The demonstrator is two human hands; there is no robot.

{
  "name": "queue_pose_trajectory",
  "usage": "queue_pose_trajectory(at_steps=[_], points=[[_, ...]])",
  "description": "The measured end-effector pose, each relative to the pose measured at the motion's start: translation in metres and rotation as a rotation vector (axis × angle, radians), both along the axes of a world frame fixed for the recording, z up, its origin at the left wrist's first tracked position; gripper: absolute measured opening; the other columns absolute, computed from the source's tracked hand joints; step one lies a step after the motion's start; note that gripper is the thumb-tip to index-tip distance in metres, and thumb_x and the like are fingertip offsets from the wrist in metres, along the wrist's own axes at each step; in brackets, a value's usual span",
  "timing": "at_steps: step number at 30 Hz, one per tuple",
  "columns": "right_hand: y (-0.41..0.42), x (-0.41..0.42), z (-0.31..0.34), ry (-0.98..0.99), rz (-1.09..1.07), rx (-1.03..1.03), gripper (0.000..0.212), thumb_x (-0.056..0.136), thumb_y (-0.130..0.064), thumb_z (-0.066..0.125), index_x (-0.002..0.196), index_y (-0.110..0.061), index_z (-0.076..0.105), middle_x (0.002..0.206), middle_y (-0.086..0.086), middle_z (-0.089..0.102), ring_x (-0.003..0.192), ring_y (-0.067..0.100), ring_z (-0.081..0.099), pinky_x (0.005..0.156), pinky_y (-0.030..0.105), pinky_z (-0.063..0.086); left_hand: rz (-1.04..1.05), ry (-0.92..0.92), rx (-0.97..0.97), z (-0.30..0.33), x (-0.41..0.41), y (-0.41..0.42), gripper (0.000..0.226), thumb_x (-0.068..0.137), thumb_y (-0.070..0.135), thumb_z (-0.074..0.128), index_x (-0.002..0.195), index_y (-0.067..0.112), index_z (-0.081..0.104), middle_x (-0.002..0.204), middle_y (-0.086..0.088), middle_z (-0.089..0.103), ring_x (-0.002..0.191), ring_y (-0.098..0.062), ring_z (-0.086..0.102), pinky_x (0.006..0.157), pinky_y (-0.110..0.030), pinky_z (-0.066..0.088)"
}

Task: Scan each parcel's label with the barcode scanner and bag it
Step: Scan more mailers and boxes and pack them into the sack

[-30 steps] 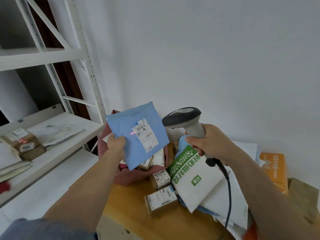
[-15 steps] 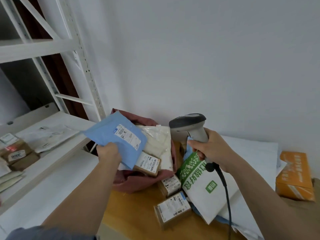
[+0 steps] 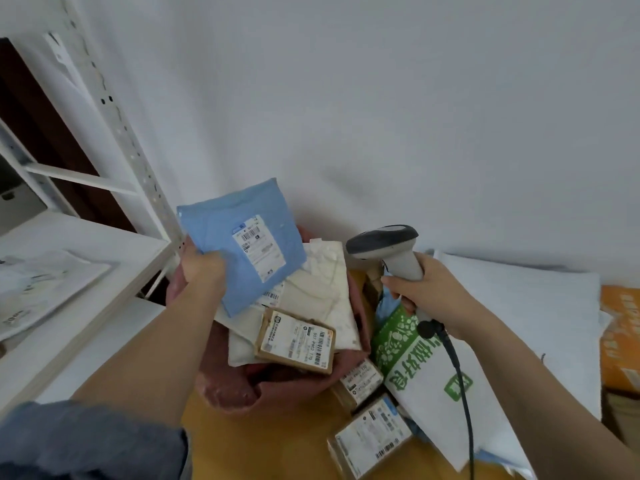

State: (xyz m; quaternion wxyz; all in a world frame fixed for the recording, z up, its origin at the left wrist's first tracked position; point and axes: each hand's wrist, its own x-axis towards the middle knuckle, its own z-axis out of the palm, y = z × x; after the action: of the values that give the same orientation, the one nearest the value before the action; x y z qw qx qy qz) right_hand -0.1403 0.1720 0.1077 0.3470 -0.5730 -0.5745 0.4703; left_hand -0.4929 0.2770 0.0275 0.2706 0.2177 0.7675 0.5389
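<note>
1. The flat blue plastic mailer with a white shipping label [image 3: 242,251], tilted out over the shelf half a second ago, now stands more upright, label toward the camera, directly above the open dark-red bag [image 3: 228,389].
2. The left hand [image 3: 201,268] pinches the mailer's lower-left corner, fingers curled round the edge, forearm reaching up from the lower left.
3. The right hand [image 3: 429,292] stays wrapped around the handle of the grey-and-black corded barcode scanner [image 3: 384,244], whose head points left toward the bag; its black cable hangs from the grip.
4. Inside the bag lie a cream padded envelope [image 3: 325,289] and a small brown cardboard box with a white label [image 3: 298,341].
5. On the yellow wooden tabletop [image 3: 277,445] beside the bag sit two more labelled cardboard boxes [image 3: 370,434] and a white mailer with green print [image 3: 422,372].
6. A white metal shelving rack [image 3: 114,109] stands at left.
</note>
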Motion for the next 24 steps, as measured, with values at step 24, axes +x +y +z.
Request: queue_pose_trajectory(at_steps=[24], points=[[-0.040,0.072,-0.031,0.066,0.028,-0.116,0.011,0.090,-0.014,0.066,0.094,-0.015,0.056,0.066,0.003,0.058,0.048,0.011,0.046,0.051,0.026,0.046,-1.165,0.177,-0.325,-0.050,0.228,-0.130,0.013,0.087,0.012,0.069,0.100,0.009,0.068,0.096,-0.008,0.071,0.079,-0.016,0.069,0.073,-0.026,0.058]])
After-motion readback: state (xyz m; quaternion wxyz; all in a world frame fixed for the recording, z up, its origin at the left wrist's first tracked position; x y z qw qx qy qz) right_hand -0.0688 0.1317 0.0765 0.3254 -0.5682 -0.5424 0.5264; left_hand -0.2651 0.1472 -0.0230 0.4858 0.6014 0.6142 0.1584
